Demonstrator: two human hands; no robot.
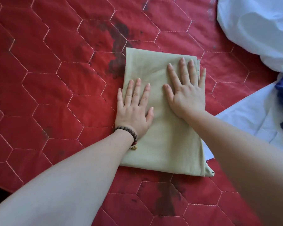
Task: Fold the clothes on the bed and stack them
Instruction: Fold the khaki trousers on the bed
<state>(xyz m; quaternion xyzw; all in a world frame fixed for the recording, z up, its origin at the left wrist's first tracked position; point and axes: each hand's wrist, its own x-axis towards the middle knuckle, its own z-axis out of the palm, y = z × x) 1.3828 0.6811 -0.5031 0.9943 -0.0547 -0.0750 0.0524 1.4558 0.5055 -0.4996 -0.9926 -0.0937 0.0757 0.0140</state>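
Observation:
A beige garment [167,144] lies folded into a long rectangle on the red quilted bed cover [55,79]. My left hand [134,108] lies flat on its left edge, fingers straight and spread, a brown bead bracelet on the wrist. My right hand [186,88] presses flat on the upper right part of the garment, fingers spread, with the little finger at the right edge. Neither hand grips the cloth.
A white garment [258,30] lies bunched at the top right. A white and blue garment [255,115] lies at the right, its corner tucked under the beige one. Dark stains mark the red cover above and below the folded piece.

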